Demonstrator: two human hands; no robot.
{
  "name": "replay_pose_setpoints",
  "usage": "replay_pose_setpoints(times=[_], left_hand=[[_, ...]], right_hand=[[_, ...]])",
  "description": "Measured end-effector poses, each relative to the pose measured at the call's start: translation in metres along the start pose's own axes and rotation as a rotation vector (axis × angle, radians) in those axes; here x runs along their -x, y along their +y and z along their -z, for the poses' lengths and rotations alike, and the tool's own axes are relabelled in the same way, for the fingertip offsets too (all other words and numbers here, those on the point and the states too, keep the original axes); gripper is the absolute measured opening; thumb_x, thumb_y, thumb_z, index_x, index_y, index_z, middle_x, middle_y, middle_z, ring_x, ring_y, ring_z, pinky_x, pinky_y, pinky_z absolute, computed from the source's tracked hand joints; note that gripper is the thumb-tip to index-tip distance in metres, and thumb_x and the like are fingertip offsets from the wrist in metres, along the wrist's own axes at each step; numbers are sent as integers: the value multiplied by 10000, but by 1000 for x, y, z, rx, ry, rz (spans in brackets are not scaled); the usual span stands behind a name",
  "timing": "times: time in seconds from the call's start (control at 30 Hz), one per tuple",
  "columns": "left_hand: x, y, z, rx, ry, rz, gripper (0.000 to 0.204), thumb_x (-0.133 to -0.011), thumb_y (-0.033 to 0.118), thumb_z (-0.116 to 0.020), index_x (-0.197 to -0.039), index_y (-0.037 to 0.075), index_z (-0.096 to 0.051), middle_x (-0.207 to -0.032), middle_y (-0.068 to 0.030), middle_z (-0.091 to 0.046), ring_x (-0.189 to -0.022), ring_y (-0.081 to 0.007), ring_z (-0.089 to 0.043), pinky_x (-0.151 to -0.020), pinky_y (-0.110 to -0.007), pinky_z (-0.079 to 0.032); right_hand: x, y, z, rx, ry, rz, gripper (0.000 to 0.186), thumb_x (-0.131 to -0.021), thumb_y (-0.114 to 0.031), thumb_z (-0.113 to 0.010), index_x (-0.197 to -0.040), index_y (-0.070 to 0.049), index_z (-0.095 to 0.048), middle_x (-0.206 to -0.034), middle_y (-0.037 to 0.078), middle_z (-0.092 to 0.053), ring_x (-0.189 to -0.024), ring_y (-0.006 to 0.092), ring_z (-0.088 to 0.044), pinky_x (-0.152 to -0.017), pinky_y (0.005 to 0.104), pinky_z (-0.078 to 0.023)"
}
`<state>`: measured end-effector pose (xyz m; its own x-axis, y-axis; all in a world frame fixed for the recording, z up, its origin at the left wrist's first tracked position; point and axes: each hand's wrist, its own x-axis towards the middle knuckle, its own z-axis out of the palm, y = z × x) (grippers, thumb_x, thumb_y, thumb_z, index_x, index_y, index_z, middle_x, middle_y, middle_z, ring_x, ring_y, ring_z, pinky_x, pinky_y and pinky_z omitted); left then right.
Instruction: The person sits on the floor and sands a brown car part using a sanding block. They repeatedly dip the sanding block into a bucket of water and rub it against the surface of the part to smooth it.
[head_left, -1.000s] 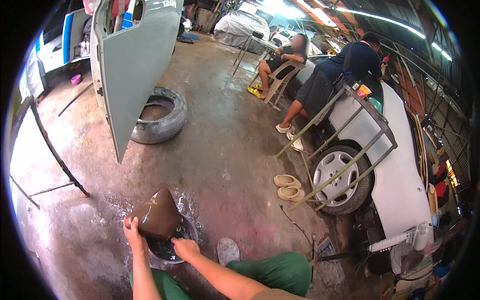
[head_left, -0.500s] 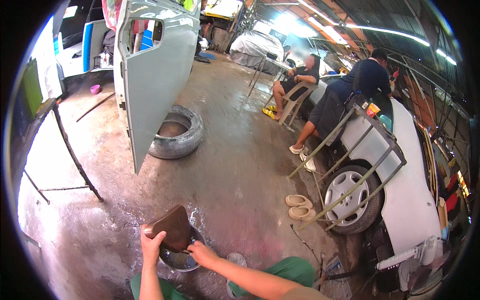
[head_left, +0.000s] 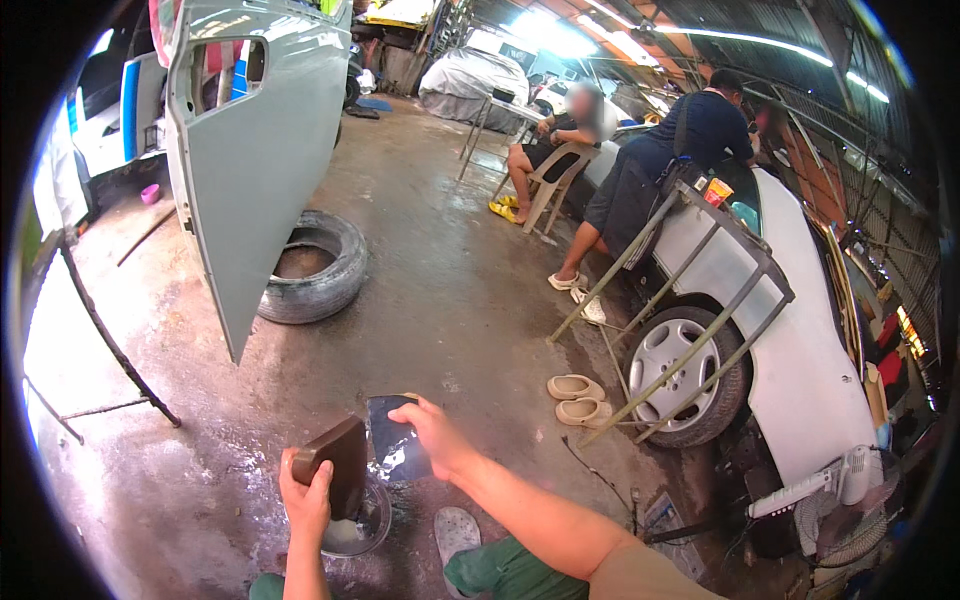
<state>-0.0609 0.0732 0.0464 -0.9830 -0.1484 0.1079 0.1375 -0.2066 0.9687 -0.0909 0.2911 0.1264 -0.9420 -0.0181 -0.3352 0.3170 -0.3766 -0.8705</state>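
My left hand [head_left: 308,503] grips the left edge of a brown, rounded box-shaped part [head_left: 342,462], which is tilted upright above a basin. To the right of it, my right hand [head_left: 440,440] pinches a thin, dark, wet sheet of sandpaper [head_left: 386,432] between thumb and fingers. The sheet hangs close beside the brown part; its lower portion glistens. Below both stands the round metal basin [head_left: 386,525] with cloudy water in it, partly covered by the brown part and my left hand.
A grey vehicle door panel [head_left: 255,170] stands ahead left, beside a tire [head_left: 340,270]. Tan clogs [head_left: 583,412], a metal stand [head_left: 690,290] and a white car [head_left: 815,400] are at right, near a fan [head_left: 850,510]. One person [head_left: 560,140] sits; another [head_left: 680,140] leans on the car.
My right hand has risen out of the basin, bringing the sandpaper into sight. The brown part has turned more upright in my left hand. The whole view has shifted to the right.
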Motion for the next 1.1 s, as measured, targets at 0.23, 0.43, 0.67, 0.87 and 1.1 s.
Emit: replay_pose_setpoints(times=[0.23, 0.43, 0.67, 0.87, 1.1], left_hand=[[4, 24, 8, -141, -34, -12, 264, -840, 52, -724, -1065, 7, -592, -981, -61, -621, -911, -158, -603, -817, -309, -500], [13, 33, -16, -23, -175, 171, 402, -789, 125, -810, -1112, 9, -601, -1032, -94, -653, -948, -189, -643, -842, -346, -525], [26, 31, -13, -95, -251, 147, 414, -781, 131, -791, -1130, 8, -606, -1003, -105, -632, -898, -192, -638, -791, -326, -515], [22, 41, -8, -197, -259, -44, 386, -785, 100, -750, -1126, -3, -598, -983, -118, -610, -870, -203, -635, -747, -342, -509], [24, 42, 0, -229, -271, -9, 326, -799, 89, -718, -1078, -9, -581, -922, -159, -595, -875, -266, -630, -759, -381, -496]], right_hand=[[20, 0, -28, 9, -237, 6, 280, -1009, -64, -552, -1271, -8, -469, -1099, 199, -694, -976, 300, -717, -862, 431, -594], [41, 1, -27, 348, -107, 119, 148, -996, -132, -644, -1091, -50, -565, -835, 60, -639, -688, 126, -615, -649, 274, -550], [35, 34, -45, 895, -175, 511, 202, -947, -173, -688, -1086, -38, -633, -956, 89, -654, -908, 224, -647, -814, 337, -513], [50, 22, -68, 959, -241, 495, 269, -952, -217, -672, -1133, -21, -632, -1110, 161, -665, -1025, 300, -644, -901, 377, -501], [47, 32, -79, 1109, -97, 393, 315, -943, -285, -687, -1122, -30, -634, -1025, 165, -672, -926, 329, -656, -809, 396, -510]])
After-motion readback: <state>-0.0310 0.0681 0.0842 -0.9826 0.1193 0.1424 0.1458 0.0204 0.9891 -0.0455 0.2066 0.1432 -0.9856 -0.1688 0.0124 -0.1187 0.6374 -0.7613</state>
